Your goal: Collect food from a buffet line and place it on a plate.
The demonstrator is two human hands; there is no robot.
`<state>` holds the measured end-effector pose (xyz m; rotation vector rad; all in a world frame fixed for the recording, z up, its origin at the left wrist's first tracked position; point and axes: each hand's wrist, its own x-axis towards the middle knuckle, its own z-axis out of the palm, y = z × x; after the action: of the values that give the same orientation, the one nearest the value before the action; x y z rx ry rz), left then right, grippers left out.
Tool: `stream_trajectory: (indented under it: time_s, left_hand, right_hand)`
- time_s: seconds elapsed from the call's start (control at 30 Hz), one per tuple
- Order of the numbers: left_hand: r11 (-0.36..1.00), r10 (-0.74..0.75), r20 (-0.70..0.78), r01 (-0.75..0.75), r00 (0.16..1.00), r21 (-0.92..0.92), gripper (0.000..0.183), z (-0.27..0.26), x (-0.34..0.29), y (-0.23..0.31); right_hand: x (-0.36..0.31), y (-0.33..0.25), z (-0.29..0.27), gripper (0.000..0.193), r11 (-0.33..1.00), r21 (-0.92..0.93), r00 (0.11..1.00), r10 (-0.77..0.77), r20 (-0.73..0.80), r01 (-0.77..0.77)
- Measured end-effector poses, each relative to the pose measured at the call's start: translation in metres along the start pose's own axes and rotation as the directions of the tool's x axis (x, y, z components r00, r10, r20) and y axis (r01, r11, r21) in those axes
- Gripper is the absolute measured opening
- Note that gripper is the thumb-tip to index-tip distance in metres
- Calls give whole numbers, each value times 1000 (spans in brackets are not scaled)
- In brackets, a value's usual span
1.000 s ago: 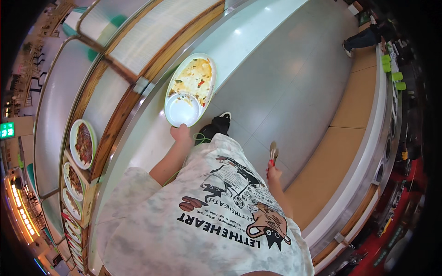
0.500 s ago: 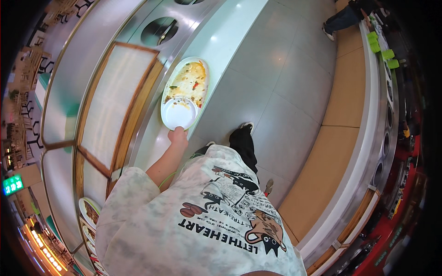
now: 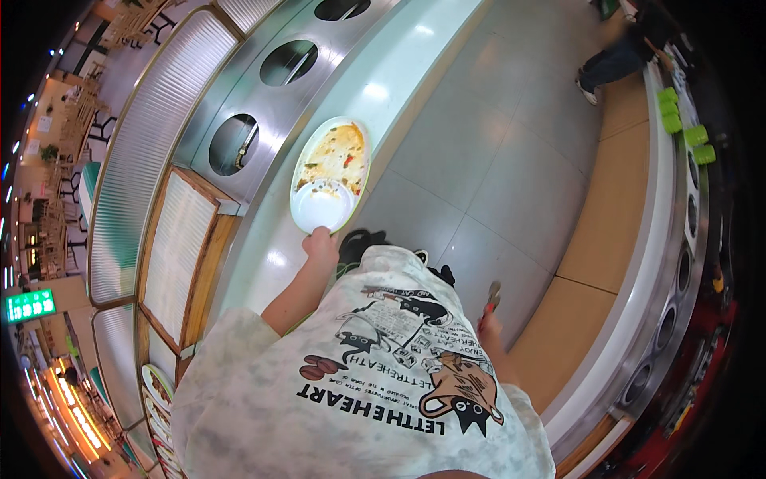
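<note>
My left hand (image 3: 321,246) is closed on the near end of an oval divided plate (image 3: 323,214), white with a pale green rim. Oily sauce and food scraps with red and green bits are smeared over its larger section, while the round near section is mostly bare white. The plate is held over the pale counter ledge (image 3: 275,263). Low at my right side, my right hand (image 3: 488,326) grips a small tool (image 3: 494,294) with a red part by the fingers and a greyish end pointing forward. The tool's exact kind cannot be made out.
Left of the ledge runs a steel counter (image 3: 191,128) with round openings (image 3: 234,145) and a wood-framed ribbed panel (image 3: 171,255). Stacked plates (image 3: 159,399) stand lower left. Another counter (image 3: 638,263) lines the right, with green containers (image 3: 670,112) and a person (image 3: 614,60) beyond.
I have moved forward along the counter with the plate still in my left hand. More round openings show on the left. My right hand with its tool has come into view.
</note>
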<state>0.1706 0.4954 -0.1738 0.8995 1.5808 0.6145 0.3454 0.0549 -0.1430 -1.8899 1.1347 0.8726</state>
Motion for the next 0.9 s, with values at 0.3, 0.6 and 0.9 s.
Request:
stream_trajectory:
  time_s: [0.3,0.6,0.9]
  left_hand:
    - [1000,-8,9,7,1000,13,48,12,-1,26]
    - [895,-228,-19,202,973,-398,49,16,-95,149]
    - [912,-149,128,186,981,-367,30,17,-42,145]
  right_hand:
    - [-53,-164,66,32,878,96,881,-473,28,469]
    - [-60,-29,-18,35,994,-101,997,-43,71,50]
    - [-6,21,-90,37,984,-113,379,53,924,139]
